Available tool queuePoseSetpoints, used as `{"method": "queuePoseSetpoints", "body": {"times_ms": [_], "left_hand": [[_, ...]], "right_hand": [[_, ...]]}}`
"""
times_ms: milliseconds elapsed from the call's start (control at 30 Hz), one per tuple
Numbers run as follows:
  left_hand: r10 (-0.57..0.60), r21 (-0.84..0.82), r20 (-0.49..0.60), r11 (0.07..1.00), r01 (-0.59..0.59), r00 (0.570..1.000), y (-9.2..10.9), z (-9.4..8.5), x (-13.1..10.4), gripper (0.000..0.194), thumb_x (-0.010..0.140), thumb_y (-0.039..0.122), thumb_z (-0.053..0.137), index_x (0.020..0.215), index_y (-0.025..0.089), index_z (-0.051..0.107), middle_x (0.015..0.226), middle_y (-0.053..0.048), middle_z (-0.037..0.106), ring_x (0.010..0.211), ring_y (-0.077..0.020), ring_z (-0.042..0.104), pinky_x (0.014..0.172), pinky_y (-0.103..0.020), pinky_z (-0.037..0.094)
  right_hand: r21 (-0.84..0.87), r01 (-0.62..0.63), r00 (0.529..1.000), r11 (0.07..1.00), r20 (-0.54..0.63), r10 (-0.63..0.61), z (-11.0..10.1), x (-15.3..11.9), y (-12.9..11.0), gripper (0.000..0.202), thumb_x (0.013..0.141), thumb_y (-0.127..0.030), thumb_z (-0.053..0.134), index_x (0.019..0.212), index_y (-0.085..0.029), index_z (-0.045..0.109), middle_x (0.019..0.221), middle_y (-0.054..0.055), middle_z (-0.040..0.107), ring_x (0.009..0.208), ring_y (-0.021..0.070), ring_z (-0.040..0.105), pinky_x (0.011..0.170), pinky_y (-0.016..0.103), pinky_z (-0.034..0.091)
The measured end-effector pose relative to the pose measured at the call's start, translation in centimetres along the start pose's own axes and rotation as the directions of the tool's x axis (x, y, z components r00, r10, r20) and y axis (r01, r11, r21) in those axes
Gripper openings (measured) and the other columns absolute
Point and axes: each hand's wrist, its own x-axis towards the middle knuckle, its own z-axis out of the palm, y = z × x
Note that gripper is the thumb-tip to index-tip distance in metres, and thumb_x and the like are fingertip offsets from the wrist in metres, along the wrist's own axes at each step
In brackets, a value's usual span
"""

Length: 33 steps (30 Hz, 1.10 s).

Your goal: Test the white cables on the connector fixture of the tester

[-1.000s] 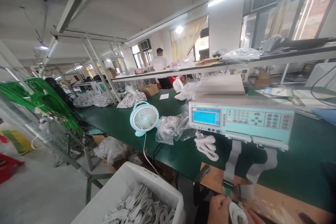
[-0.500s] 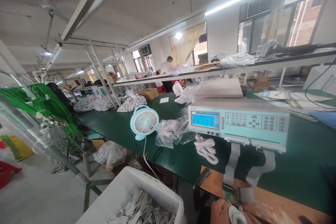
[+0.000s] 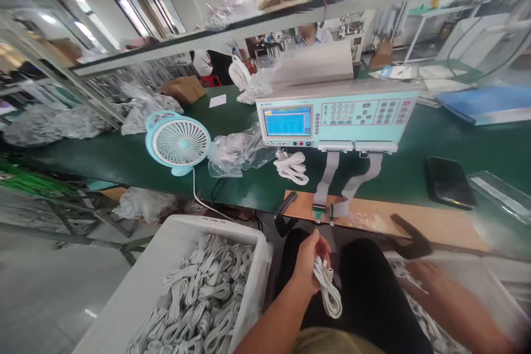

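A coiled white cable (image 3: 329, 290) is in my left hand (image 3: 311, 260), its fingers curled round it, above my lap and just below the table edge. My right hand (image 3: 409, 276) is low at the right, over a second bin of white cables (image 3: 427, 318); motion blurs it and its fingers cannot be made out. Two small connectors (image 3: 323, 213) on grey ribbon cables sit at the edge of a wooden board (image 3: 373, 221). The ribbons run up to a tester (image 3: 332, 121) with a lit blue screen. Another white cable bundle (image 3: 291, 167) lies before the tester.
At the left stands a white bin (image 3: 259, 254) of coiled cables. A light-blue fan (image 3: 180, 141), plastic bags (image 3: 236, 149), a black phone (image 3: 450, 182) and a blue folder (image 3: 489, 104) rest on the green table. A black clamp (image 3: 286, 213) grips the board's left end.
The view has tilted down and right. My left hand with a cable has come away from the connectors to above my lap. My right hand has moved off to the right-hand bin.
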Motion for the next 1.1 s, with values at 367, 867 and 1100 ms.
{"method": "queuePoseSetpoints", "body": {"times_ms": [367,867,1100], "left_hand": [[0.256,0.081,0.073,0.962,-0.261,0.964,-1.7,1.3,-1.5,0.033,0.073,0.041,0.065,0.062,0.014,0.049,0.053,0.006,0.041,0.046,-0.0042,0.037,0.046,-0.017,0.030],[0.082,0.213,0.112,0.971,-0.105,0.990,1.1,-1.8,1.3,0.027,0.062,0.035,0.073,0.063,0.012,0.059,0.057,0.004,0.048,0.050,-0.0068,0.042,0.049,-0.019,0.036],[0.492,0.425,0.053,0.776,-0.466,0.869,-0.2,-3.1,2.8,0.019,0.072,0.031,0.066,0.073,0.012,0.067,0.063,0.000,0.059,0.060,-0.0088,0.049,0.058,-0.019,0.040]], "right_hand": [[0.378,0.295,0.893,0.878,0.217,-0.394,8.7,-2.1,-6.6,0.021,0.090,-0.035,0.044,0.079,-0.021,0.055,0.069,-0.001,0.051,0.063,0.0152,0.047,0.059,0.024,0.038],[0.626,0.000,0.987,0.779,0.123,-0.099,12.4,3.9,-7.4,0.038,0.067,-0.053,0.066,0.057,-0.017,0.057,0.053,-0.001,0.050,0.051,0.0133,0.042,0.049,0.024,0.035],[0.705,-0.113,0.990,0.700,0.143,0.016,12.5,3.7,-8.4,0.038,0.061,-0.051,0.073,0.056,-0.016,0.059,0.050,-0.003,0.047,0.048,0.0102,0.038,0.048,0.023,0.032]]}}
